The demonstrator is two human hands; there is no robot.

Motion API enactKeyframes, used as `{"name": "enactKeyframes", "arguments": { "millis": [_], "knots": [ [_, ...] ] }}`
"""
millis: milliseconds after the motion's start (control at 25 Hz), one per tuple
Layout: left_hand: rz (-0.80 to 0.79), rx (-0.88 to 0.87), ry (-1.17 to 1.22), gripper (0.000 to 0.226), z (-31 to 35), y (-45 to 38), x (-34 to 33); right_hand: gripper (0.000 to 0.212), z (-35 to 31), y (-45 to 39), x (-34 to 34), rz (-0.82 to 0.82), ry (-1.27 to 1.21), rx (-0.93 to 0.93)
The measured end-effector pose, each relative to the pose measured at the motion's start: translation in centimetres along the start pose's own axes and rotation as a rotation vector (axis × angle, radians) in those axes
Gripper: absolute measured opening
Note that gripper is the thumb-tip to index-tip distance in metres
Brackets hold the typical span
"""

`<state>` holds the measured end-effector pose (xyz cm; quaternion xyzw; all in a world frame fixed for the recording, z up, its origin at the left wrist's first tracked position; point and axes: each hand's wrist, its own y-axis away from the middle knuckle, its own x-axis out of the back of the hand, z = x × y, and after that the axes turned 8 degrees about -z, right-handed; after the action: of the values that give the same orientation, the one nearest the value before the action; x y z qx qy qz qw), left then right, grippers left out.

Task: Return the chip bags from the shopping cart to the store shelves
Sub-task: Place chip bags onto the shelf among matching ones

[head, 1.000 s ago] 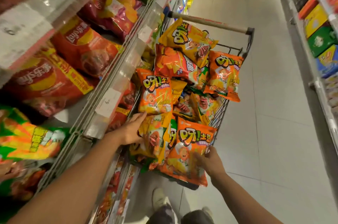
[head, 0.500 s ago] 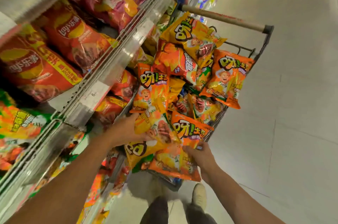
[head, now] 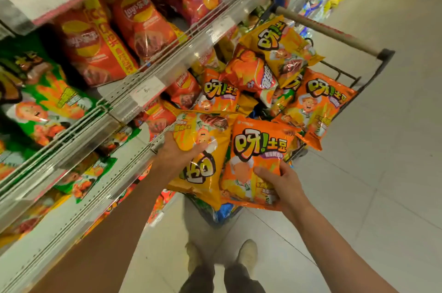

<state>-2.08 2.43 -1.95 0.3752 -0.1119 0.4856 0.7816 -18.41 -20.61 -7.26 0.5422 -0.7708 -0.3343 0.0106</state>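
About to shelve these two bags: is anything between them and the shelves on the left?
Nothing visible blocks the way. The left hand holds the yellow bag right at the shelf edge; the right hand holds the orange bag beside it, with the yellow bag between it and the shelves.

Left hand [head: 178,157] grips yellow chip bag [head: 203,166]; right hand [head: 278,181] grips orange chip bag [head: 256,149]; both over heaped shopping cart [head: 373,70] beside shelves [head: 153,72].

Shelves [head: 153,72] left of shopping cart [head: 373,72], chip bags [head: 318,101] heaped inside.
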Motion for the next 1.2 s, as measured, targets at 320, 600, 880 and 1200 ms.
{"name": "enactKeyframes", "arguments": {
  "millis": [320,600,880,1200],
  "knots": [
    [-0.186,-0.044,0.221,0.069,-1.8,4.2,1.6,0.046,-1.4,0.9,-1.5,-0.060,0.124,0.070],
    [-0.143,-0.117,0.383,0.092,-5.9,10.8,4.2,0.047,0.1,4.8,-4.9,-0.119,0.216,0.127],
    [-0.056,-0.178,0.624,0.057,-14.3,22.2,6.6,0.048,4.2,12.0,-10.6,-0.308,0.282,0.143],
    [0.180,-0.178,0.777,0.059,-24.0,36.0,8.3,0.054,11.2,19.4,-17.5,-0.487,0.394,0.136]
  ]
}}
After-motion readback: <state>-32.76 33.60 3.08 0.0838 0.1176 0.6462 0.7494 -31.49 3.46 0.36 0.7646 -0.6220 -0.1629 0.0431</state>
